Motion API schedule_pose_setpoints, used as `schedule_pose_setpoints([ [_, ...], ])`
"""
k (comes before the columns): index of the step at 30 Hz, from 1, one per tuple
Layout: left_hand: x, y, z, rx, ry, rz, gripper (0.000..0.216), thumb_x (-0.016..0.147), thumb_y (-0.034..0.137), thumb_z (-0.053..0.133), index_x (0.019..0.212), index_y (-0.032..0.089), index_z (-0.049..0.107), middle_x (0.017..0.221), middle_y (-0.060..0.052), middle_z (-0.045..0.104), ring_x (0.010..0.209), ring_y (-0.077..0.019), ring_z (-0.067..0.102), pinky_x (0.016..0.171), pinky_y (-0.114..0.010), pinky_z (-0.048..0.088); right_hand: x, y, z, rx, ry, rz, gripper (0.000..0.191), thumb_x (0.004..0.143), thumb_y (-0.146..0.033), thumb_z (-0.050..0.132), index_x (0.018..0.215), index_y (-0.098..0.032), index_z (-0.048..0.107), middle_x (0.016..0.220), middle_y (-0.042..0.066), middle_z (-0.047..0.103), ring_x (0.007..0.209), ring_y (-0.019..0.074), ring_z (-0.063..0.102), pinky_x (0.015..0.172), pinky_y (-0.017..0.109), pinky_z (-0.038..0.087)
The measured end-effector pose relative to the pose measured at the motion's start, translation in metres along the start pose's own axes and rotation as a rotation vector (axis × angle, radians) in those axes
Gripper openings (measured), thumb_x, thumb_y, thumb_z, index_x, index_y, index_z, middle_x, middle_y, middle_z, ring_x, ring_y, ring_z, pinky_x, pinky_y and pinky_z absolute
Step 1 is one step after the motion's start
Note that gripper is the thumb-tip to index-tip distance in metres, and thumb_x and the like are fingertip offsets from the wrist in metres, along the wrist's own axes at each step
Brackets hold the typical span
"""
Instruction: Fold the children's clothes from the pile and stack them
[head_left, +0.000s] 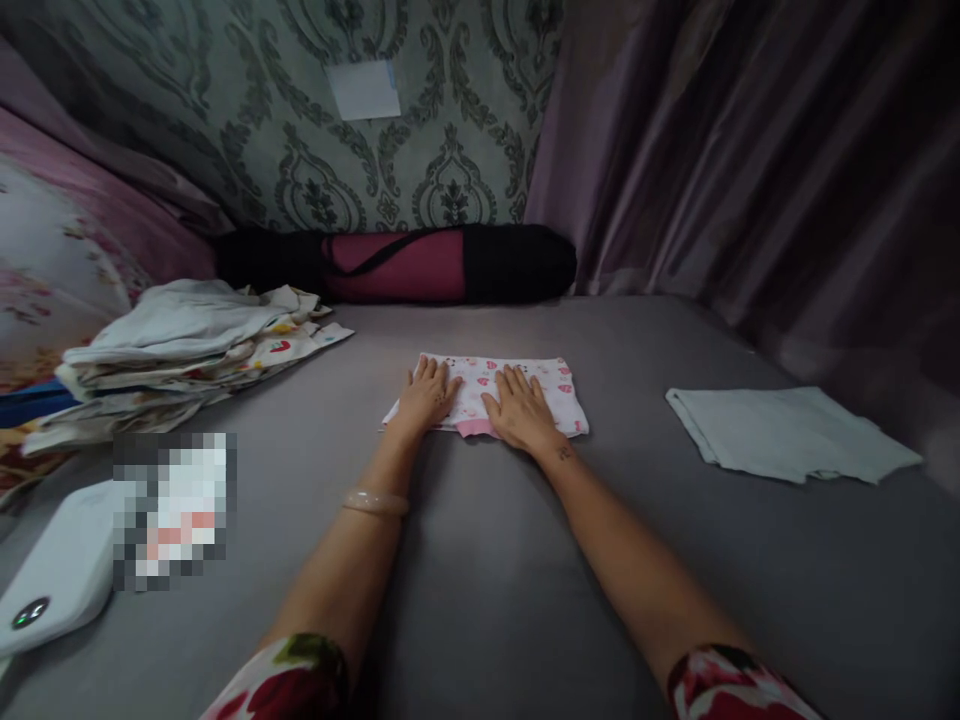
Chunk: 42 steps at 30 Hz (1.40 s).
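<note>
A white garment [472, 385] printed with pink and red figures lies folded into a flat rectangle on the grey sheet. A pink edge shows at its front, between my wrists. My left hand [427, 395] rests flat on its left part with the fingers stretched out. On its right part my right hand [519, 408] lies palm down, fingers extended and thumb apart. Neither hand grips the cloth. What is under my palms is hidden.
At the left sits a stack of clothes [195, 325], with a white device [67, 560] with a small display and a blurred-out item [187, 510] nearer me. A folded pale cloth [787, 432] lies at the right. A black and maroon bag [397, 265] lines the back wall.
</note>
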<state>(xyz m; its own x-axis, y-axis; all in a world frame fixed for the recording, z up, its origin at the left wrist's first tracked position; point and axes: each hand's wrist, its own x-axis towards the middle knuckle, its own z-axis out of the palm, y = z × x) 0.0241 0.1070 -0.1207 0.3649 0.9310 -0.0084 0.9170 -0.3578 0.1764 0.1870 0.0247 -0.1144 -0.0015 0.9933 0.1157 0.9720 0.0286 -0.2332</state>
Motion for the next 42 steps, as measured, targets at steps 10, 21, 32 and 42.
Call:
schedule_pose_setpoints([
  [10,0.000,0.009,-0.015,-0.065,0.100,0.049,0.046,0.097,0.034,0.031,0.134,0.010,0.044,0.141,-0.016,0.047,0.136,-0.0267,0.034,0.111,-0.044,0.027,-0.010,-0.035,-0.001,0.029,-0.042,-0.233,0.054,0.098,-0.037,0.025,0.145,-0.012,0.037,0.153,0.011,0.028,0.143,0.0238,0.018,0.116,0.043,0.007],
  [21,-0.007,0.036,0.005,0.002,0.097,0.089,0.053,0.097,0.040,0.026,0.140,0.011,0.037,0.149,-0.017,0.036,0.140,-0.0285,0.027,0.113,-0.050,0.020,0.013,0.053,-0.019,-0.061,0.027,0.098,0.056,0.096,-0.032,0.028,0.143,-0.004,0.037,0.152,0.016,0.029,0.142,0.0271,0.018,0.115,0.044,0.008],
  [32,-0.004,0.039,0.003,0.043,0.156,0.196,0.050,0.098,0.037,0.023,0.143,0.018,0.038,0.151,-0.009,0.035,0.142,-0.0255,0.024,0.115,-0.048,0.016,0.023,0.033,-0.010,-0.072,0.042,0.017,0.055,0.097,-0.035,0.022,0.144,-0.009,0.038,0.151,0.013,0.032,0.142,0.0262,0.021,0.115,0.047,0.006],
  [42,0.002,0.027,-0.003,0.027,0.113,0.193,0.051,0.098,0.040,0.024,0.140,0.018,0.041,0.149,-0.009,0.039,0.140,-0.0263,0.029,0.113,-0.050,0.021,0.030,0.026,-0.008,-0.024,0.032,0.014,0.053,0.098,-0.036,0.021,0.143,-0.014,0.039,0.150,0.012,0.035,0.141,0.0256,0.024,0.114,0.047,0.010],
])
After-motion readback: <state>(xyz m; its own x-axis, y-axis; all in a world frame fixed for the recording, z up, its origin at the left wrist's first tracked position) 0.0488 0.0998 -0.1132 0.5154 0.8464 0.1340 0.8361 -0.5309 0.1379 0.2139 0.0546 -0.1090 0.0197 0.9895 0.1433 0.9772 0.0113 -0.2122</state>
